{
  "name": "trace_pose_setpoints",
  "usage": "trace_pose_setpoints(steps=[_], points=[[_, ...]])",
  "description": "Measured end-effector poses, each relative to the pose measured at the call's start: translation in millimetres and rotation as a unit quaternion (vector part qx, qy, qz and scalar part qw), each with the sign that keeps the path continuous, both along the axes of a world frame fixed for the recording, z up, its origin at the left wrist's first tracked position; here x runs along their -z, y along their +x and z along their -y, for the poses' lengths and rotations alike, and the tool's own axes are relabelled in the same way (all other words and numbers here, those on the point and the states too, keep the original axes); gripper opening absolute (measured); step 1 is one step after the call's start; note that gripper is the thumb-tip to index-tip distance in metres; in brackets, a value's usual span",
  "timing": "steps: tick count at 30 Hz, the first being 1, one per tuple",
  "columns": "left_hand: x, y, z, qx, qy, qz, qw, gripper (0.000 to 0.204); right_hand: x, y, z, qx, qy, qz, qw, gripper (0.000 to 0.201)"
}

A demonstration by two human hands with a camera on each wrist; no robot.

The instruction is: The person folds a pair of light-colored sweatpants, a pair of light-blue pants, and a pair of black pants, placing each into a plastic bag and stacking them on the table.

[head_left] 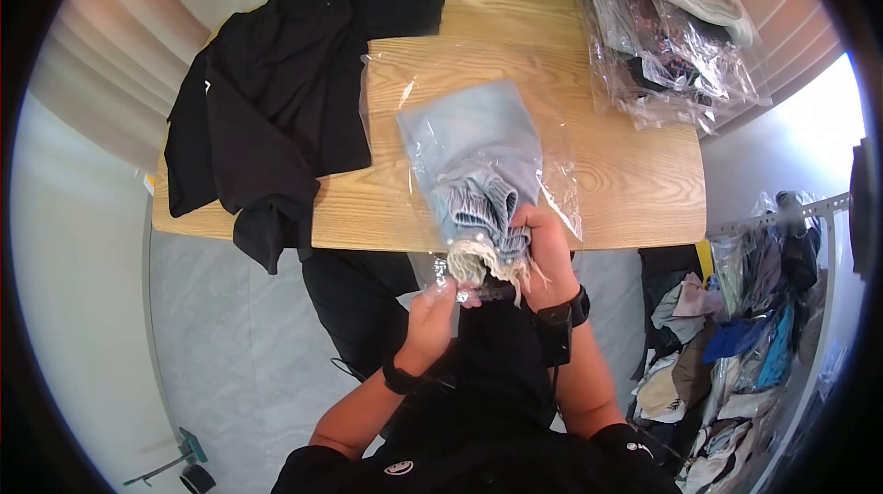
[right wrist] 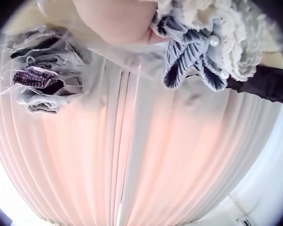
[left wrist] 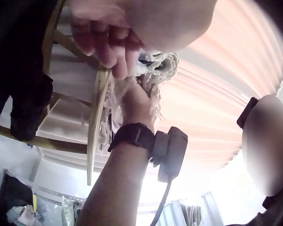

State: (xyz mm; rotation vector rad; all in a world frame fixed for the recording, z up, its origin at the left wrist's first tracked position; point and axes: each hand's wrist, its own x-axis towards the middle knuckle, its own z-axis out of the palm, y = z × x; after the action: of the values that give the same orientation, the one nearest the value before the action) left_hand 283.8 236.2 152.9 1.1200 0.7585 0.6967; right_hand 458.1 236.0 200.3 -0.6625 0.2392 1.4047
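A folded light blue denim garment lies at the table's front edge, in and over a clear plastic bag. Its gathered, ribbed part and cream lace trim bunch up toward the person; white pearl beads show on the lace in the right wrist view. My right hand grips the garment's near right side, thumb on top of the ribbed cloth. At the near end, my left hand pinches the bag's edge beside the lace. In the left wrist view its fingers curl close to the lace.
A black long-sleeved garment is spread over the left of the wooden table, one sleeve hanging off the front. Bagged clothes are piled at the back right. More clothes fill a rack on the right. Curtains surround the table.
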Motion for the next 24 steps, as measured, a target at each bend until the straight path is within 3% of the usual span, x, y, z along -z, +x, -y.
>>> trace_pose_setpoints(steps=[2, 4, 6, 7, 8, 11, 12, 14, 16, 18, 20, 22, 23, 24], points=[[-6.0, -1.0, -0.7, 0.055, -0.046, -0.037, 0.997, 0.045, 5.5, 0.7, 2.9, -0.015, 0.012, 0.011, 1.0, 0.037], [4.3, -5.7, -2.3, 0.036, -0.034, -0.016, 0.999, 0.05, 7.2, -4.0, 5.4, -0.031, 0.025, 0.02, 0.999, 0.037], [5.7, -15.5, -11.4, 0.076, -0.048, -0.037, 0.995, 0.051, -9.0, -14.6, 7.5, -0.027, 0.002, 0.204, 0.979, 0.044], [2.2, -12.9, -9.6, 0.014, -0.075, -0.032, 0.997, 0.047, -16.5, -12.6, 12.2, -0.066, 0.021, 0.294, 0.953, 0.058], [3.1, -12.0, -11.8, 0.014, -0.076, -0.033, 0.996, 0.047, -15.2, -12.9, 14.9, -0.066, 0.02, 0.292, 0.954, 0.058], [8.2, -13.2, -21.1, -0.061, -0.004, -0.031, 0.998, 0.028, -4.4, -11.2, 18.7, -0.116, -0.004, 0.477, 0.871, 0.065], [7.6, -13.3, -22.5, -0.061, -0.004, -0.031, 0.998, 0.028, -0.5, -9.6, 21.4, -0.115, -0.004, 0.477, 0.871, 0.065], [4.2, -11.7, -25.4, -0.152, 0.043, -0.022, 0.987, 0.031, 1.7, -7.2, 25.0, -0.1, -0.08, 0.689, 0.713, 0.068], [-0.8, -13.8, -30.4, -0.17, 0.052, -0.012, 0.984, 0.028, 3.0, -2.7, 26.6, -0.106, -0.082, 0.697, 0.704, 0.077], [-8.2, -15.0, -35.0, -0.243, 0.044, -0.015, 0.969, 0.029, 2.0, -1.5, 25.4, -0.111, -0.083, 0.705, 0.695, 0.086], [-7.7, -22.7, -38.4, -0.21, 0.056, 0.031, 0.976, 0.018, -0.9, -3.2, 23.5, -0.101, -0.063, 0.617, 0.778, 0.093], [-17.4, -18.6, -37.1, -0.202, 0.19, -0.057, 0.959, 0.024, 3.3, -3.6, 20.5, -0.095, -0.062, 0.624, 0.773, 0.094], [-21.3, -16.0, -38.8, -0.229, 0.332, -0.137, 0.905, 0.039, 6.0, -3.2, 18.8, -0.088, -0.063, 0.631, 0.768, 0.095], [-27.1, -15.8, -42.2, -0.229, 0.334, -0.136, 0.904, 0.039, 8.5, -2.9, 17.4, -0.087, -0.062, 0.632, 0.768, 0.095]])
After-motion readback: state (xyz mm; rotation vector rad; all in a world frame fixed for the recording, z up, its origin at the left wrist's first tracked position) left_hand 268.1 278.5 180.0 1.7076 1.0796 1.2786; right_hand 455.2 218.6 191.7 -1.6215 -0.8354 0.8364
